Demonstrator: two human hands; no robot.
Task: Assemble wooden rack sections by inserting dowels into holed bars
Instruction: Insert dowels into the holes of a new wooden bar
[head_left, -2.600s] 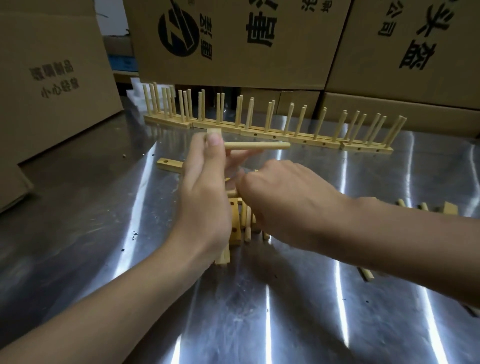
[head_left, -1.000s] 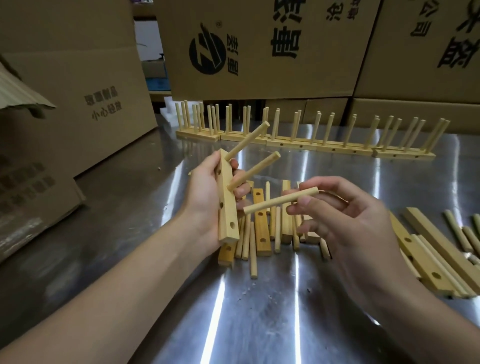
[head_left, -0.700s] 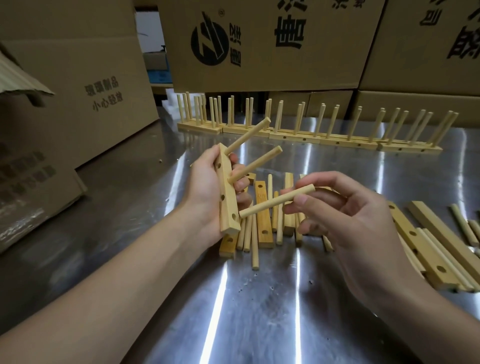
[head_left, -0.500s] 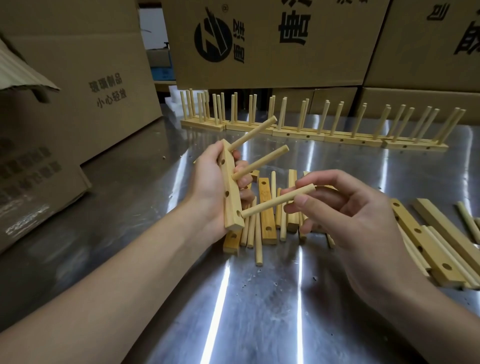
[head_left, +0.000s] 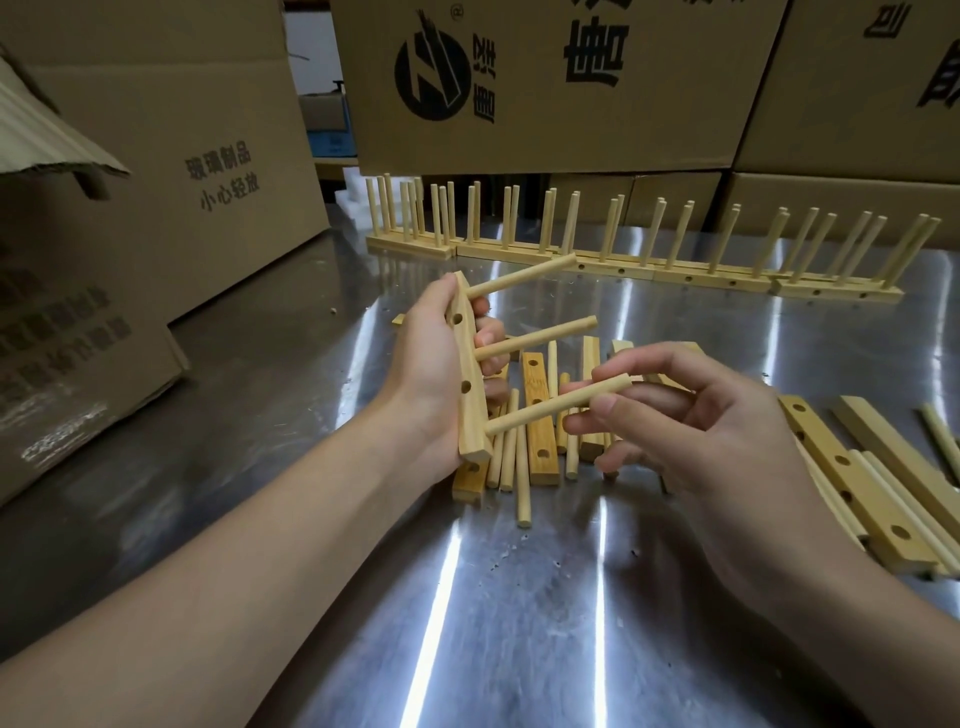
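Bar (head_left: 470, 421) sits in the left grip (head_left: 431, 374), a bit left of the middle of the frame. It stands almost upright. The grip wraps round it, with the fingers curled at its far side. Two dowels stick out of the bar and point to the upper right. The top dowel (head_left: 519, 275) is near the bar's top end, and the middle dowel (head_left: 535, 338) is below it. Two empty holes (head_left: 465, 386) show on the bar's side.

Just right of the middle is the right grip (head_left: 701, 431). Its thumb and fingers pinch the right end of a third dowel (head_left: 561, 405). The left end of that dowel touches the bar near its bottom end. I cannot tell if it is in a hole.

Under both grips, a pile (head_left: 540, 447) of loose bars and dowels lies on the shiny bench (head_left: 519, 623). Spare bars (head_left: 852, 478) lie near the right edge of the frame. At the back of the bench, a long row of racks (head_left: 623, 260) stands with its dowels pointing up. Big brown boxes (head_left: 545, 78) stand behind the racks and at the left of the frame.
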